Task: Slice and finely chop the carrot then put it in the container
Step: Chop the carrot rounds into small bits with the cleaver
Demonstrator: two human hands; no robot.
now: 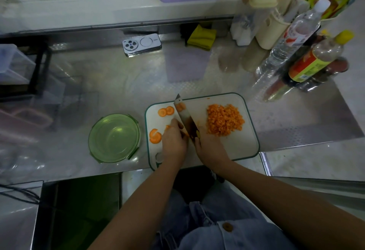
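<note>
1. Gripping the handle of a broad steel kitchen knife, the right hand has its fingers wrapped tight round it. The blade slants up and to the left across the board, with a bit of orange stuck to its flat.
2. The left hand sits just left of the blade, fingers curled down onto a small orange carrot piece and pinning it to the board. Most of that piece is hidden under the fingers.
3. Both hands are over a white rectangular cutting board with a green rim, which lies on a steel counter.
4. A heap of finely chopped carrot lies on the board's right half, right of the blade.
5. Round carrot slices lie near the board's far left corner, and more lie by its left edge beside the left hand.
6. A round green glass container stands on the counter just left of the board.
7. A silver phone and a folded yellow cloth lie well behind the board.
</note>
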